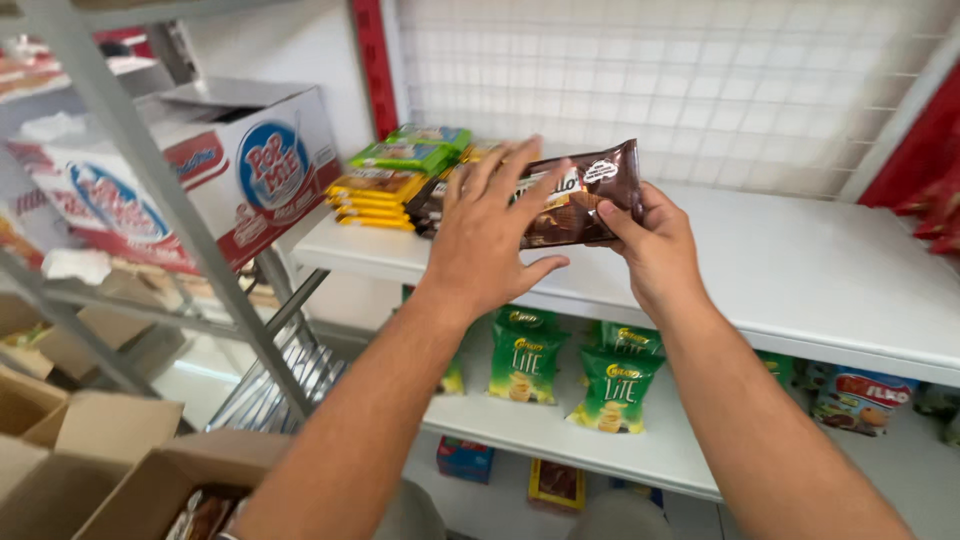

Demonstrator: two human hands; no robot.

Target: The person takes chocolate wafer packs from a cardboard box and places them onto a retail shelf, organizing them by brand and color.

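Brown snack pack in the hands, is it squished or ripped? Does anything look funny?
Nothing stands out. The brown snack pack looks whole, gripped by the right hand with the left hand spread against it. The yellow and green packs lie stacked tidily on the white shelf.

Brown packet (pixel 580 195): glossy plastic film, crinkled.
Shelf (pixel 800 270): smooth white, matt.
Green bags (pixel 570 375): shiny foil-like plastic.
Boxes (pixel 120 470): matt brown cardboard.
Upright (pixel 150 190): grey painted metal.
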